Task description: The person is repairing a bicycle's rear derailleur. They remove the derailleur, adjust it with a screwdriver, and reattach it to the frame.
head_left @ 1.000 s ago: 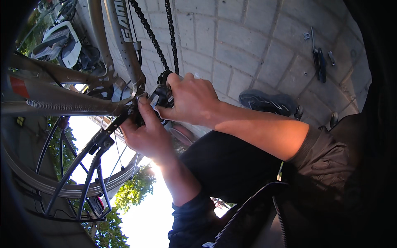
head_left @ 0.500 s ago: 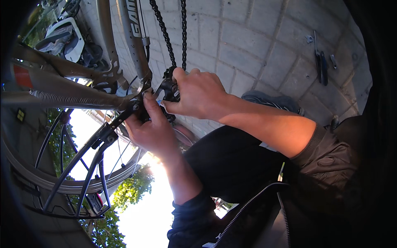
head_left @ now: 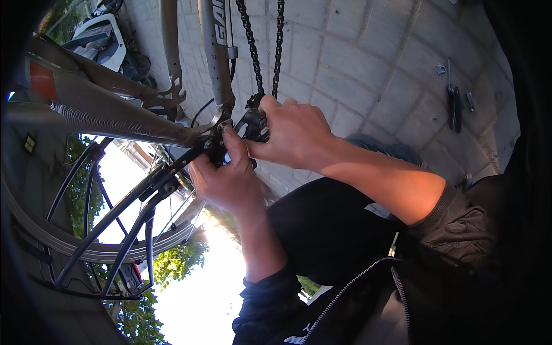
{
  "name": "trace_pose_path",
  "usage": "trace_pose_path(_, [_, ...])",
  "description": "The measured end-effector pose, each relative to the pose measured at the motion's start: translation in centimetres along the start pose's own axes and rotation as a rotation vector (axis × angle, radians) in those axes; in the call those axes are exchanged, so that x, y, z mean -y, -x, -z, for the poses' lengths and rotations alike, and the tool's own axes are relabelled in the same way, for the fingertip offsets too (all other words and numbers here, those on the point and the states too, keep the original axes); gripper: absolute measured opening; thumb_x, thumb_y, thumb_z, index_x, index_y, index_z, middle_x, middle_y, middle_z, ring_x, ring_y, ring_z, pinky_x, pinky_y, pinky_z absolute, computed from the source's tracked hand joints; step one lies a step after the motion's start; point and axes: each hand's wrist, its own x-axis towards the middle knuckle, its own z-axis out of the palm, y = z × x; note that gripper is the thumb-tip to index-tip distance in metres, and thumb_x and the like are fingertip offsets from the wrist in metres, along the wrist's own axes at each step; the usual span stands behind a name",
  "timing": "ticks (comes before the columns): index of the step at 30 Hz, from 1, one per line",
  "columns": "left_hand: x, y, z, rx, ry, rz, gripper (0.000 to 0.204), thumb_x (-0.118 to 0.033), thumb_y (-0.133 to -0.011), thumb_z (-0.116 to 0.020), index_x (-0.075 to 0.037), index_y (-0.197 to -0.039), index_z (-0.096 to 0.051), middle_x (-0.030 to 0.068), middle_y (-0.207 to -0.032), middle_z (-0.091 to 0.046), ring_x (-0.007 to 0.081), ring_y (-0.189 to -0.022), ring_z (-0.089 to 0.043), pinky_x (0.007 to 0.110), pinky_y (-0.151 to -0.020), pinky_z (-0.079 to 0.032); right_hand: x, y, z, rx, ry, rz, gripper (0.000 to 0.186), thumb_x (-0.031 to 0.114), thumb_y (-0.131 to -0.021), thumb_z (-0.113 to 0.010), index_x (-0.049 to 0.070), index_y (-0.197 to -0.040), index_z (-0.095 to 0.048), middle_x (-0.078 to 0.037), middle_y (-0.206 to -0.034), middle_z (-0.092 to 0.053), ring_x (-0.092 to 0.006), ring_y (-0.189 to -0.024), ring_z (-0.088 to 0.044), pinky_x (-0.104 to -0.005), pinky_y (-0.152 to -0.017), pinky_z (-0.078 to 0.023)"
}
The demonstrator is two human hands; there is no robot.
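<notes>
My right hand (head_left: 300, 135) is closed around a black bicycle rear derailleur (head_left: 253, 125), its thumb on the near side. A black chain (head_left: 251, 52) runs away from the derailleur in two strands. My left hand (head_left: 230, 183) grips the dropout end of the grey-brown bicycle frame (head_left: 132, 119), thumb pressed beside the derailleur's mount. Its fingertips curl behind the metal and are partly hidden. The black rack strut (head_left: 164, 175) meets the frame just left of that hand.
A wheel rim (head_left: 92, 253) and black rear rack (head_left: 123, 244) fill the lower left. On the paving at right lie a dark-handled screwdriver (head_left: 454, 109), a small metal piece (head_left: 470, 102) and another small part (head_left: 441, 69). A shoe (head_left: 382, 148) stands beyond my right forearm.
The bicycle and both hands appear shifted a little to the right in the picture, and the tools slightly lower. Both hands keep the same grip on the derailleur and frame end.
</notes>
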Motion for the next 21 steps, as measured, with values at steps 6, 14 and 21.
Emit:
trace_pose_path(6, [-0.11, -0.05, 0.0, -0.019, 0.005, -0.041, 0.027, -0.018, -0.082, -0.081, 0.002, -0.094, -0.068, 0.0135, -0.083, -0.069, 0.027, -0.071, -0.067, 0.038, -0.064, -0.052, -0.2, 0.16, -0.17, -0.047, 0.015, 0.037, 0.063, 0.053, -0.074, -0.073, -0.002, -0.1, -0.057, -0.021, -0.083, -0.07, -0.0374, -0.083, -0.071, -0.0465, -0.073, -0.057])
trace_pose_path(14, [0.32, 0.01, 0.05, -0.019, -0.038, -0.09, 0.026, -0.019, -0.082, -0.081, 0.001, -0.093, -0.068, 0.0131, -0.083, -0.068, 0.029, -0.073, -0.065, 0.039, -0.065, -0.051, -0.48, 0.07, -0.57, -0.079, 0.01, 0.057, 0.062, 0.054, -0.074, -0.073, -0.001, -0.099, -0.058, -0.022, -0.082, -0.07, -0.0378, -0.081, -0.071, -0.0461, -0.073, -0.056])
trace_pose_path(21, [0.08, -0.12, 0.08, 0.008, -0.023, -0.067, 0.023, -0.017, -0.085, -0.078, 0.002, -0.096, -0.069, 0.0132, -0.082, -0.068, 0.0281, -0.072, -0.066, 0.039, -0.065, -0.051, -0.45, -0.21, -0.39, -0.044, -0.029, 0.039, 0.065, 0.057, -0.074, -0.074, 0.0, -0.1, -0.058, -0.021, -0.082, -0.069, -0.0385, -0.08, -0.07, -0.0469, -0.072, -0.055])
